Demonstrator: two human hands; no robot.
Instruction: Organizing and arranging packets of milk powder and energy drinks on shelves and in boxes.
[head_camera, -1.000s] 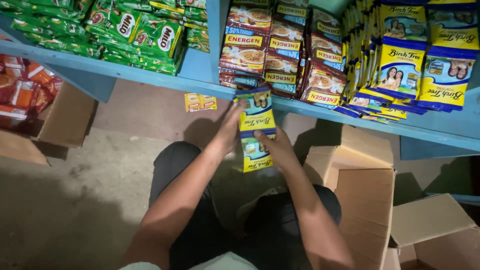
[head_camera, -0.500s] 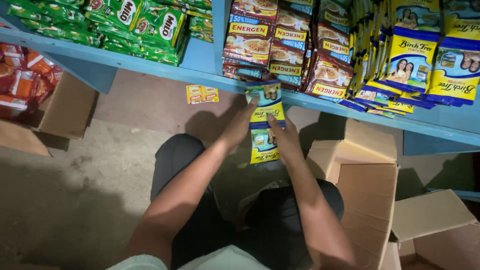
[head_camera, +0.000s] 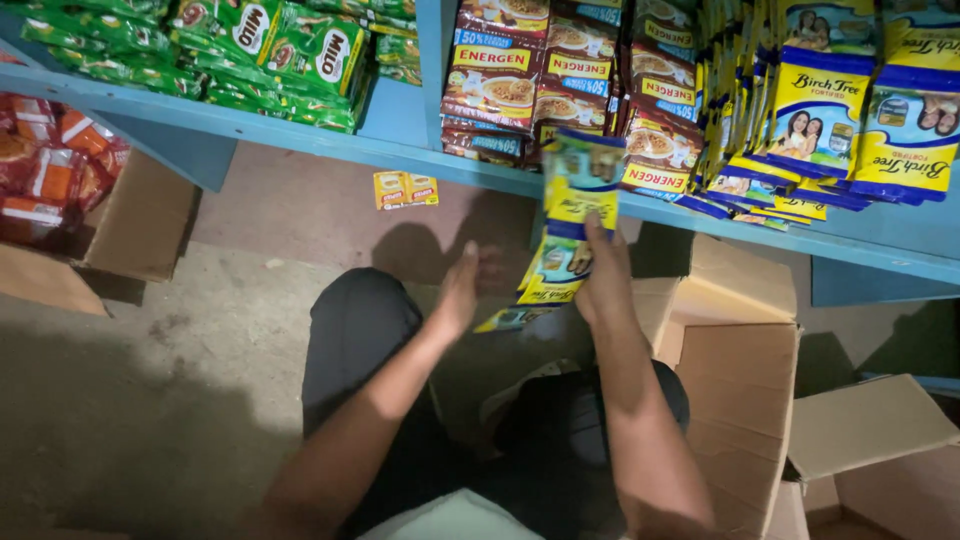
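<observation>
A: Holding up a strip of blue-and-yellow sachets (head_camera: 572, 215), the right hand (head_camera: 603, 285) has them pinched at the lower part, thumb on the front, the strip hanging tall and a little tilted.

B: And where is that strip against the blue shelf (head_camera: 300, 135)?

A: Its top end overlaps the shelf's front edge, right before the brown-and-red sachets (head_camera: 560, 85) stacked on the shelf. The bottom end hangs well below the edge.

B: The left hand (head_camera: 462, 290)?

A: Released, fingers spread, palm turned toward the strip. It sits below the shelf edge, just beside the strip's lower end, apart from it, holding nothing.

B: What else sits on that shelf?

A: Green sachets (head_camera: 290, 50) at its left part, past an upright divider. At its right part, more blue-and-yellow packs (head_camera: 850, 100) hang over the front edge.

B: Below the shelf?

A: A small yellow-and-orange packet (head_camera: 405, 189) lies flat on the floor just under the edge, to the left of the left hand. An open cardboard box (head_camera: 740, 370) stands under the right part, beside the right forearm. Another cardboard box (head_camera: 140, 215) sits under the left end, with red packets (head_camera: 45, 175) next to it.

B: Anything under the strip?

A: One small sachet (head_camera: 510, 320) lies on the floor beneath it, between the two hands.
</observation>
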